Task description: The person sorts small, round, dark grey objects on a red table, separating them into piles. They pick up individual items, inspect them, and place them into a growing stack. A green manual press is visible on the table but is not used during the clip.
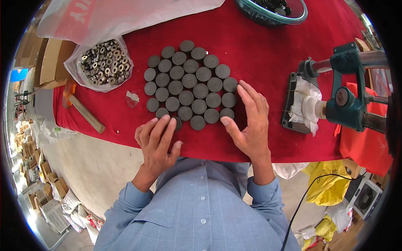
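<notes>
Several dark grey round discs (pixel 189 80) lie flat in a packed cluster on the red tablecloth. My left hand (pixel 157 140) rests at the cluster's near-left edge, its fingertips touching the nearest discs and partly covering one. Its fingers are stretched out, thumb apart, and nothing is held. At the right edge my right hand (pixel 252 121) lies with thumb and fingers spread. The thumb tip meets a near-right disc (pixel 227 113), and the fingertips are beside another disc (pixel 230 84).
A clear bag of small metal bearings (pixel 105 65) sits at left, near a hammer (pixel 86 113) with a wooden handle. A green hand press (pixel 345 98) stands at right. At the far edge are a basin of dark parts (pixel 274 16) and a white plastic sack (pixel 125 16).
</notes>
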Motion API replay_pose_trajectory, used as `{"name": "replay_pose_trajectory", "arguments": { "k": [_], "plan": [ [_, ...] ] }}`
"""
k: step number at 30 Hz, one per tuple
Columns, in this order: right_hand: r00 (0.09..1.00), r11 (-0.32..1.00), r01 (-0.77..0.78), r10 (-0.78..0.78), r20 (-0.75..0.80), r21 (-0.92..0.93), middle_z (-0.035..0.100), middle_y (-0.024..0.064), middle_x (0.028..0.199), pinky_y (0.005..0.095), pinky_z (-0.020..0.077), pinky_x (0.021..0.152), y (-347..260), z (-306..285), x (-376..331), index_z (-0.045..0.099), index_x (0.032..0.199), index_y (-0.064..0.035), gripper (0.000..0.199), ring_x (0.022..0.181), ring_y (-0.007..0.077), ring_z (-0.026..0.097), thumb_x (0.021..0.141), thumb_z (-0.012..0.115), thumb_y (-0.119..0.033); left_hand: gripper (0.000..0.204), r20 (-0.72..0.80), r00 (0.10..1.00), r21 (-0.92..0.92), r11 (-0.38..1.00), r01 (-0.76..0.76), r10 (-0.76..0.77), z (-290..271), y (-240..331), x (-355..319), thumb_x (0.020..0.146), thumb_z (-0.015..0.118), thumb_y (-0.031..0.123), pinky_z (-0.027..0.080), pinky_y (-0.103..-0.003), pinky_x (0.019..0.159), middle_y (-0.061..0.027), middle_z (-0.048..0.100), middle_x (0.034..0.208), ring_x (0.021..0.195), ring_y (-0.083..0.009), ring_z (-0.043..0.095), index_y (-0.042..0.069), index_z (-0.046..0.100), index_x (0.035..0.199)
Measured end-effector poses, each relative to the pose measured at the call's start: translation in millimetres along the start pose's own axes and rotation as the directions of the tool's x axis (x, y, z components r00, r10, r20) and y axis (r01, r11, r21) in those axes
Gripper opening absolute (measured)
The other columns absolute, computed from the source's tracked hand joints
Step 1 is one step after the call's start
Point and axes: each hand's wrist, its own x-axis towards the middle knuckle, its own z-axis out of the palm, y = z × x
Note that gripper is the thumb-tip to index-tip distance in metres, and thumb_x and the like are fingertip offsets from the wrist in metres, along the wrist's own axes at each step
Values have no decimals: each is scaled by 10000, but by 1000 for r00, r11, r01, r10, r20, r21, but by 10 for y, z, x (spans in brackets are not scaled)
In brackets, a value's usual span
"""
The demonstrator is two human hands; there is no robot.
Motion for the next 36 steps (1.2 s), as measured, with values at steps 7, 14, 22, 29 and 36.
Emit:
{"name": "replay_pose_trajectory", "arguments": {
  "k": [7,14,22,29,36],
  "plan": [
    [1000,1000,-3,3,-4,3,575,203,1558,551,365,1209,-2,4,-6,578,1499,20,755,1388,386,567,892,854,-333,586,10,999,100,994,-50,49,42,64,-110,948,668,271,293,-526,1201,-88,584,1587,1442,-304,464,34,672,1483],
    [1000,1000,8,-8,-24,15,582,204,1544,553,381,1191,8,5,-8,584,1487,26,729,1361,388,579,901,847,-320,622,28,999,41,999,-17,16,18,79,-91,963,656,279,282,-532,1195,-121,531,1629,1439,-325,443,14,623,1524],
    [999,1000,19,-18,-32,16,597,200,1522,533,408,1163,21,7,-25,599,1458,29,687,1320,393,591,912,836,-313,703,84,995,24,999,47,-49,-38,101,265,968,674,308,280,-507,1173,-137,489,1666,1438,-349,422,-22,549,1576],
    [999,1000,9,-9,-37,4,611,188,1510,515,414,1157,6,14,-27,605,1459,19,682,1308,382,601,902,842,-295,677,82,996,83,996,23,-29,-4,107,279,945,687,281,273,-524,1209,-111,535,1640,1470,-341,432,-8,597,1550],
    [999,1000,8,-8,-38,20,613,184,1509,511,420,1147,1,5,-13,608,1455,19,677,1303,375,606,898,842,-286,647,66,995,6,997,77,-78,-17,114,298,979,640,290,247,-527,1231,-112,544,1633,1481,-350,434,-3,588,1554]
  ]
}}
